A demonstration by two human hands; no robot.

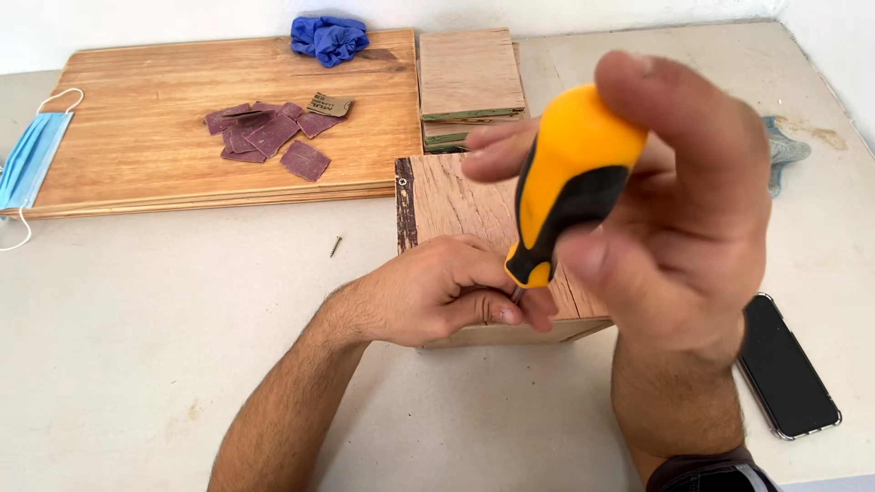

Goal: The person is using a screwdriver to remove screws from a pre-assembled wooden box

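Note:
My right hand [693, 219] grips the yellow and black handle of a screwdriver [565, 182], held upright over a small wooden box [437, 196]. The shaft points down at the box's near edge. My left hand [437, 292] rests on the box top, its thumb and fingers pinched around the screwdriver's tip, where a small screw may be hidden. A screw head [402, 181] shows at the box's far left corner.
A loose screw [335, 246] lies left of the box. Behind are a large wooden board [137, 164] with purple sandpaper pieces [269, 137], a blue glove [328, 38], stacked wood pieces [469, 82], a blue face mask [32, 159], and a black phone [786, 364] at right.

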